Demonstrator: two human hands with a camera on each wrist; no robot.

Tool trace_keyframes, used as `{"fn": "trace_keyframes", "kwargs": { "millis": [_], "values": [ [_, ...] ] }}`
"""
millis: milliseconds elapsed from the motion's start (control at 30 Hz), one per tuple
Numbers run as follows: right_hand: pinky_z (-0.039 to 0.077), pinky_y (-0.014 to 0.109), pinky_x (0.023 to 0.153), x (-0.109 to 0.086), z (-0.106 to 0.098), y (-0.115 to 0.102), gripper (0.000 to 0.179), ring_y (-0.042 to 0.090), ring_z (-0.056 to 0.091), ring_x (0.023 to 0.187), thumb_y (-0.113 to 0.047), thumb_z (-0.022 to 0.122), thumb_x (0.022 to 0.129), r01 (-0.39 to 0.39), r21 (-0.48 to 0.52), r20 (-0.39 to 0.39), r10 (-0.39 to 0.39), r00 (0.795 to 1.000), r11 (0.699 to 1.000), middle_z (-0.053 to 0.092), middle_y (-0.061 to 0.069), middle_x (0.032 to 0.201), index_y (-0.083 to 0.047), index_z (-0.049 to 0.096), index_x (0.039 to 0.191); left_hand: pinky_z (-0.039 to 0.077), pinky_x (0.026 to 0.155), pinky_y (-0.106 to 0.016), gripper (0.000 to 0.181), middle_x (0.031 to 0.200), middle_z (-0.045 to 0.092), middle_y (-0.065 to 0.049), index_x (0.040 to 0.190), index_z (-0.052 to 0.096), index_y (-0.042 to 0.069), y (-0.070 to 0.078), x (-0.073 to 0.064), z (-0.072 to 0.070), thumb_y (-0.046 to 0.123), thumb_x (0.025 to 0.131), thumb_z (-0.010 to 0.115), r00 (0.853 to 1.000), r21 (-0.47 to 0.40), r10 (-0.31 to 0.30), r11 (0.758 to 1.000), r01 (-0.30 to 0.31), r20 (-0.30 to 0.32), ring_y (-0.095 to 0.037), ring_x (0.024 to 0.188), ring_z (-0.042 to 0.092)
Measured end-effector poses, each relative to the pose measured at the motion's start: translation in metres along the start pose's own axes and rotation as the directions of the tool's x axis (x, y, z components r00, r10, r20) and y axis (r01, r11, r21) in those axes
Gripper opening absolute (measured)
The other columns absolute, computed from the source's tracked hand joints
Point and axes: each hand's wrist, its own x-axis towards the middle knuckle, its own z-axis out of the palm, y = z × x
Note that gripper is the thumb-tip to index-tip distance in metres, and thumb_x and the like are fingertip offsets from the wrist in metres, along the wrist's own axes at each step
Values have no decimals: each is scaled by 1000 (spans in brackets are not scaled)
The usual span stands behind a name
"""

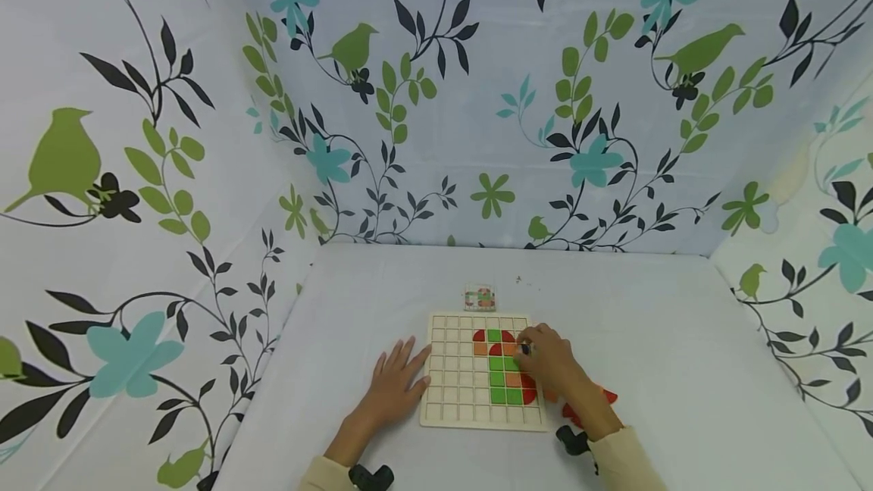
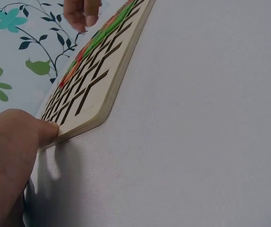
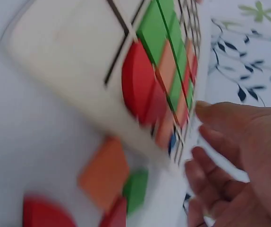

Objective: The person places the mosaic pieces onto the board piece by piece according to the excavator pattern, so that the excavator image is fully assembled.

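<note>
Tiles lie on the board, card behind

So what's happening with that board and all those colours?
Someone is working with a wooden grid board. The left hand rests at its left edge, thumb touching it. The right hand is over the board's right side, near a small blue piece. Red, green and orange pieces already sit in the grid, but many squares are empty. More loose pieces lie beside the board, on the right.
</note>
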Motion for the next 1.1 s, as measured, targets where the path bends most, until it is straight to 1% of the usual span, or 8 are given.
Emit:
{"fn": "trace_keyframes", "kwargs": {
  "millis": [133,267,433,533,667,867,1000,1100],
  "values": [
    [45,58,89,-15,-18,16,33,31,61,104,-25,83,91,-174,-26,51,175,983,984,65,12,112,-8,67,115,17,123,-73,58,172,30,-19,162,44,19,0,1,-1,38,108,54,1000,14,-11,1000,10,12,-46,160,23],
    [42,55,83,-24,-24,31,30,30,60,96,-24,83,91,-238,-34,86,240,967,971,64,12,104,-6,67,109,16,124,-72,58,172,29,-17,162,44,21,-1,0,1,39,108,54,999,16,-30,999,30,10,-43,161,21],
    [40,54,80,-25,-22,39,20,30,62,95,-19,78,95,-233,-23,46,234,971,972,65,10,100,-6,69,108,15,124,-72,58,173,28,-16,163,43,21,-2,1,4,39,109,53,1000,0,-30,1000,30,5,-43,161,20],
    [41,54,80,-23,-18,39,23,31,63,95,-18,77,95,-233,-24,-2,233,973,972,66,11,101,-4,70,112,15,124,-72,57,173,29,-17,162,44,21,-2,2,4,39,109,53,1000,-7,-25,1000,25,6,-43,161,21],
    [40,52,78,-24,-13,33,31,30,61,91,-20,79,94,-258,-16,-25,258,966,966,64,15,103,-2,68,116,16,124,-71,57,173,29,-17,162,44,21,-1,1,3,39,109,53,1000,0,-25,1000,25,14,-43,160,22],
    [44,56,80,-24,-10,31,25,38,64,99,-14,76,96,-261,-45,-74,258,963,964,65,23,113,-2,69,116,16,124,-72,57,172,29,-18,162,44,20,1,1,1,38,109,53,999,-6,-27,1000,27,20,-44,160,22],
    [43,56,80,-26,-11,32,34,40,62,103,-17,78,94,-284,-36,-85,281,956,958,64,26,118,0,67,122,15,123,-72,57,172,29,-19,162,44,19,4,0,0,37,108,54,1000,-17,-22,1000,22,16,-45,160,22],
    [42,53,78,-29,-11,34,40,40,60,102,-18,80,93,-304,-23,-87,301,950,952,63,27,116,3,65,123,15,124,-72,58,172,29,-19,162,44,19,4,0,0,36,109,54,1000,-10,-26,1000,26,15,-45,160,21]
  ]
}}
